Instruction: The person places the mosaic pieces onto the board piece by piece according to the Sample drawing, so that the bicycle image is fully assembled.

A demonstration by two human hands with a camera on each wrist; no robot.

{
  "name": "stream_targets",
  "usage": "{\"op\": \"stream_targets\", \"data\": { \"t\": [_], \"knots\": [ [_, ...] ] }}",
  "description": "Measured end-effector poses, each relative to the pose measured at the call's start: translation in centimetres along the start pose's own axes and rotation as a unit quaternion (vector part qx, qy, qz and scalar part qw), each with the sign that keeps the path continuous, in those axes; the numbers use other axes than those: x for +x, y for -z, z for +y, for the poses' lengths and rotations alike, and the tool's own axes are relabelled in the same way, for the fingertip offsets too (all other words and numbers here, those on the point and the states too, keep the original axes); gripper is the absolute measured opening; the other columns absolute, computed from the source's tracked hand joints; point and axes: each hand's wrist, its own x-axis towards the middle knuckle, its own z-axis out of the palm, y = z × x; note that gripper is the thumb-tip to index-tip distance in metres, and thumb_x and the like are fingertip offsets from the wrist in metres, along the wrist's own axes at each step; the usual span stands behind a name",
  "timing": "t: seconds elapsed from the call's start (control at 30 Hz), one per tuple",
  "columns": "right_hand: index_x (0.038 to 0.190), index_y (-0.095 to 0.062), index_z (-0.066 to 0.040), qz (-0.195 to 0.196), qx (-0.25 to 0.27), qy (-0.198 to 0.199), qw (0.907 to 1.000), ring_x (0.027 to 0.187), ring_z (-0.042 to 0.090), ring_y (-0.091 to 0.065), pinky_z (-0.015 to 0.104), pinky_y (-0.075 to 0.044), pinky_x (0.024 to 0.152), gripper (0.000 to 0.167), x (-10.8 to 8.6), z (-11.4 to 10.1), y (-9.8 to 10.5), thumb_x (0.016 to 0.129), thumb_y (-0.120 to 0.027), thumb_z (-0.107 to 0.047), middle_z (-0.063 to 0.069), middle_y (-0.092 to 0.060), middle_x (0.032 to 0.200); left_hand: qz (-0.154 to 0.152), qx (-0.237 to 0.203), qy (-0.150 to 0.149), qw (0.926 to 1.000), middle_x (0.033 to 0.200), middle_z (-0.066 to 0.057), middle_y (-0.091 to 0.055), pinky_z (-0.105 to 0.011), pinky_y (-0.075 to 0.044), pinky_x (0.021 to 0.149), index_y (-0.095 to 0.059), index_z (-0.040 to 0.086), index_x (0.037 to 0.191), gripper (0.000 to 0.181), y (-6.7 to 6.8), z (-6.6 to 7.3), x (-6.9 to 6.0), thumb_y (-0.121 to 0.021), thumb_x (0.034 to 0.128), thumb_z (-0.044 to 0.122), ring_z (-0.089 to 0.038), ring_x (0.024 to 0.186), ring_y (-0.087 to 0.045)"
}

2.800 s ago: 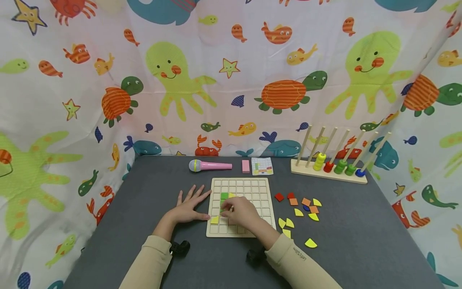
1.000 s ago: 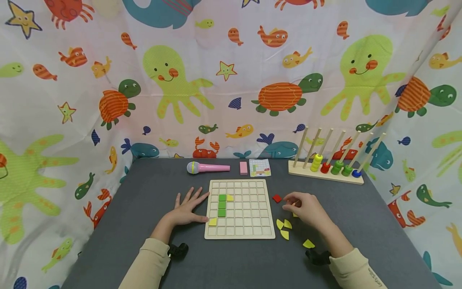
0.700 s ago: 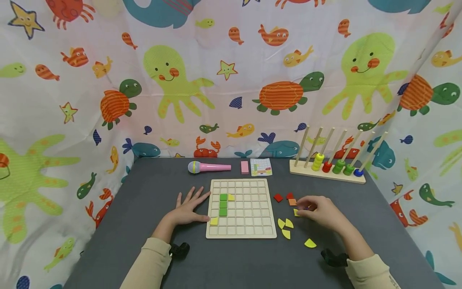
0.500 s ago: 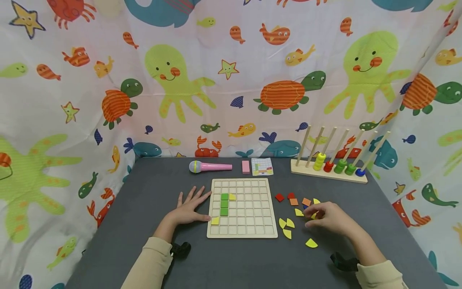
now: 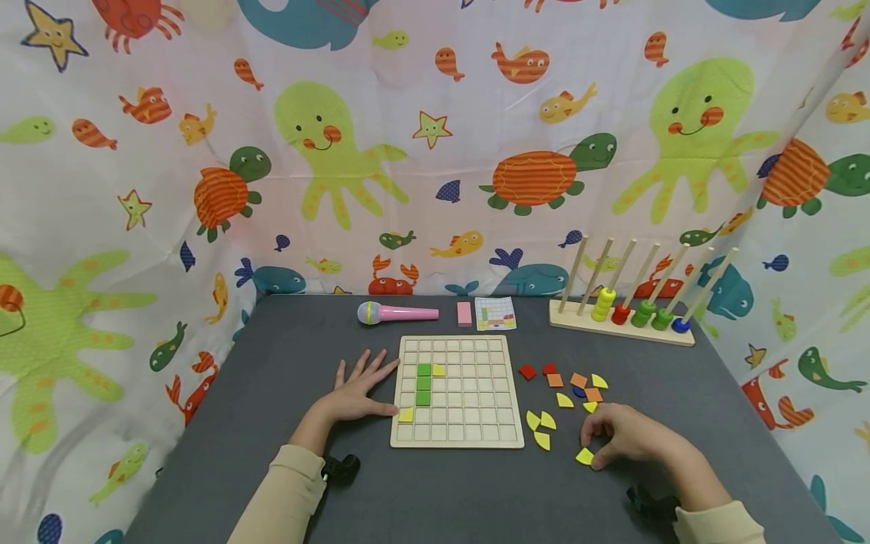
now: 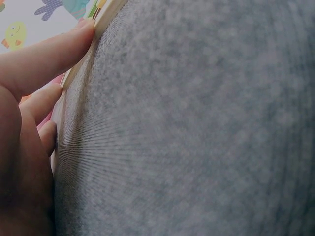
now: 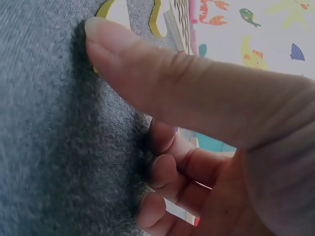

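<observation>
My left hand [image 5: 350, 396] lies with fingers spread on the table, thumb and fingertips against the left edge of a wooden grid board [image 5: 476, 432]. Green squares [image 5: 424, 383] form a short column on the board. A yellow tile [image 5: 439, 370] sits right of its top, another yellow tile [image 5: 405, 415] near the lower left. My right hand [image 5: 628, 434] is over the table right of the board, fingers bent and thumb apart from them. In the right wrist view its thumb [image 7: 147, 73] lies at a yellow quarter-circle piece [image 7: 115, 14], partly covering it; no pinch shows.
Loose yellow quarter-circles [image 5: 541, 440], orange squares [image 5: 554, 381], red squares [image 5: 527, 372] and a blue piece [image 5: 579, 392] lie right of the board. Behind are a toy microphone [image 5: 406, 313], a pink block [image 5: 464, 314], a pattern card [image 5: 495, 313] and a peg stacker [image 5: 621, 323].
My right hand has left the board, passed over the loose pieces, and come down toward the nearest yellow quarter-circle. My left hand stays at the board's edge.
</observation>
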Motion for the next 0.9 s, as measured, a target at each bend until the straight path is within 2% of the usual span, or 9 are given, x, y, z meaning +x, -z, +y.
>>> {"op": "stream_targets", "data": {
  "t": [0.13,0.27,0.4,0.53,0.77,0.9],
  "knots": [
    [0.087,-0.072,-0.016,-0.005,0.007,0.0,1.0,0.073,0.014,-0.05,0.026,-0.039,0.062,0.027,0.2,0.0,0.0,0.072,-0.092,-0.024,0.002,-0.059,0.083,0.004,-0.002,-0.002,1.0,0.171,0.005,-0.005,-0.067,0.023,0.113,-0.023,0.04,0.16,0.101,0.0,0.1,0.0,-0.072,0.0774,0.07,-0.03,0.157,0.016],
    [0.088,-0.066,-0.01,-0.003,0.039,0.015,0.9991,0.068,0.013,-0.053,0.026,-0.042,0.058,0.026,0.6,-0.1,0.3,0.08,-0.086,-0.025,0.0,-0.059,0.078,0.004,0.001,0.0,1.0,0.171,0.004,-0.005,-0.067,0.023,0.113,-0.023,0.04,0.16,0.1,0.1,0.2,0.0,-0.071,0.0777,0.07,-0.031,0.157,0.015],
    [0.093,-0.062,-0.008,0.033,0.04,0.042,0.9978,0.066,0.009,-0.053,0.024,-0.044,0.058,0.025,1.3,0.0,0.3,0.089,-0.078,-0.027,-0.002,-0.058,0.078,0.007,-0.002,0.002,1.0,0.172,0.002,-0.006,-0.067,0.023,0.114,-0.023,0.039,0.161,0.102,0.0,0.1,0.0,-0.072,0.0771,0.07,-0.032,0.157,0.015],
    [0.1,-0.065,-0.008,0.078,0.029,0.049,0.9953,0.071,0.009,-0.055,0.024,-0.047,0.062,0.023,2.0,-0.3,0.3,0.091,-0.076,-0.026,-0.001,-0.06,0.081,0.01,-0.007,0.002,0.9999,0.172,0.001,-0.006,-0.065,0.025,0.113,-0.023,0.038,0.161,0.103,-0.3,-0.1,0.0,-0.072,0.0762,0.071,-0.031,0.156,0.015],
    [0.122,-0.07,-0.01,0.142,0.013,0.036,0.9891,0.072,0.012,-0.053,0.024,-0.043,0.059,0.032,3.2,-2.0,0.5,0.093,-0.073,-0.023,-0.001,-0.058,0.084,0.011,0.0,0.0,0.9999,0.171,0.002,-0.006,-0.066,0.022,0.114,-0.023,0.038,0.161,0.102,-0.2,0.0,0.0,-0.072,0.077,0.071,-0.031,0.157,0.014],
    [0.122,-0.068,-0.007,0.158,0.033,0.037,0.9862,0.071,0.014,-0.053,0.025,-0.043,0.059,0.032,3.7,-3.0,0.6,0.093,-0.074,-0.02,0.002,-0.06,0.083,0.007,0.0,0.001,1.0,0.171,0.003,-0.006,-0.067,0.023,0.114,-0.023,0.04,0.16,0.101,0.0,0.2,0.0,-0.071,0.077,0.071,-0.031,0.157,0.015]
  ]
}}
